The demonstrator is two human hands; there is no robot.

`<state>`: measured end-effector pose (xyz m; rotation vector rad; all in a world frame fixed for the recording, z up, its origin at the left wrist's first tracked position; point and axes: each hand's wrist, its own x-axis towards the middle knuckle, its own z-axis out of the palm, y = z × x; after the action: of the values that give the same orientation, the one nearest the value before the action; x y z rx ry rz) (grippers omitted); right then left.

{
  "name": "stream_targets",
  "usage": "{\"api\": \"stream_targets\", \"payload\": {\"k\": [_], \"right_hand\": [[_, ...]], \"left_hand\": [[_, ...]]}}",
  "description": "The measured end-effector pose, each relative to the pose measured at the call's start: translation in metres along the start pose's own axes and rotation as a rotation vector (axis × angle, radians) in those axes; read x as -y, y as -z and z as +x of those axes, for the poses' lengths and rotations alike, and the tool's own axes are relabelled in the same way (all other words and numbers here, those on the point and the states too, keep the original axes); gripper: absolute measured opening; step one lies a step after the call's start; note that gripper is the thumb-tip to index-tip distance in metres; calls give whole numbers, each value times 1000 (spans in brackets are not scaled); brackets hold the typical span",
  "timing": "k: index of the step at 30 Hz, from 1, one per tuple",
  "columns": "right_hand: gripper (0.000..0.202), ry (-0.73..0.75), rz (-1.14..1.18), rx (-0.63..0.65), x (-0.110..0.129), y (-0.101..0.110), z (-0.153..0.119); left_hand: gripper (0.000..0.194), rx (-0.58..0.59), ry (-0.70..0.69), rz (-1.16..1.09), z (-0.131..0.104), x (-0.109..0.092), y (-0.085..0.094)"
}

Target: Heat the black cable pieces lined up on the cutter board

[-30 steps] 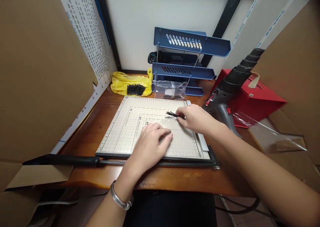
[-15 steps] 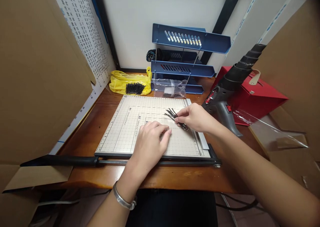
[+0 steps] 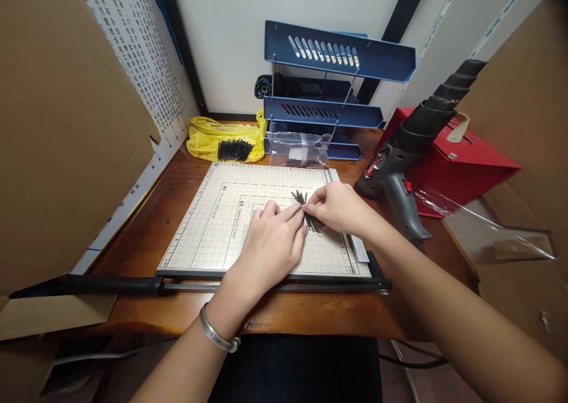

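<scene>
Hands of one person meet over a gridded paper cutter board [image 3: 222, 225] lying on a wooden table [image 3: 168, 213]. Right hand [image 3: 339, 208] pinches a small bundle of thin black sticks [image 3: 307, 212] between thumb and fingers, closed on it. Left hand [image 3: 273, 243], with a silver bracelet [image 3: 217, 337] on its wrist, rests palm down on the board, its fingertips touching the same bundle from the left side; whether it grips the sticks cannot be told. Bundle sits just above the right half of the board, fanned slightly at its far end. Cutter's black handle [image 3: 84, 284] lies along the near edge. Behind the board are a yellow bag [image 3: 208, 139] with more black sticks [image 3: 234, 150] on it, a clear plastic bag [image 3: 299, 151], and a blue stacked tray rack [image 3: 337, 60]. Grey and black heat gun [image 3: 406, 154] stands to the right, before a red box [image 3: 470, 166].
</scene>
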<state>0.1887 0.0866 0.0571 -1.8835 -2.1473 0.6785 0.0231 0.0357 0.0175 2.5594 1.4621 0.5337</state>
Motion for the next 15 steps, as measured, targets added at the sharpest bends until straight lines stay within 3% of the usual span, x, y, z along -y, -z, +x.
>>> {"api": "stream_targets", "payload": {"k": [4, 8, 11, 15], "right_hand": [[24, 33, 146, 35, -1, -8, -13], [28, -30, 46, -50, -3, -8, -24], [35, -92, -29, -101, -6, -6, -27], [36, -109, -64, -73, -12, -3, -25]], "left_hand": [[32, 3, -41, -50, -17, 8, 4], [33, -31, -60, -85, -28, 11, 5], [31, -66, -29, -92, -25, 10, 2], [27, -95, 29, -91, -12, 6, -2]]}}
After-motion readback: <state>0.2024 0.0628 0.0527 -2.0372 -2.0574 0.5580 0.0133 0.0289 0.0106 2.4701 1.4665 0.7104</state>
